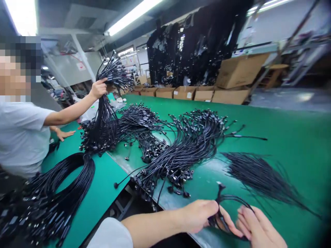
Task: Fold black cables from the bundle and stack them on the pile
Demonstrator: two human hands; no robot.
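Note:
Near the front edge of the green table, a black cable (227, 197) with a connector on its end is bent into a loop between my hands. My left hand (204, 215) is closed round the cable near its connector, thumb on top. On the other side of the loop, my right hand (254, 224) grips the cable with curled fingers. Just beyond them lies a bundle of thin black ties or strips (258, 175). A large heap of black cables (191, 141) with connectors on their ends spreads to the left of my hands.
At the left, a co-worker (23, 134) holds up a thick bunch of black cables (104, 103). Coiled cables (85, 175) lie on the nearer green table (111, 193); a gap separates the tables at the front. Cardboard boxes (183, 93) line the far edge.

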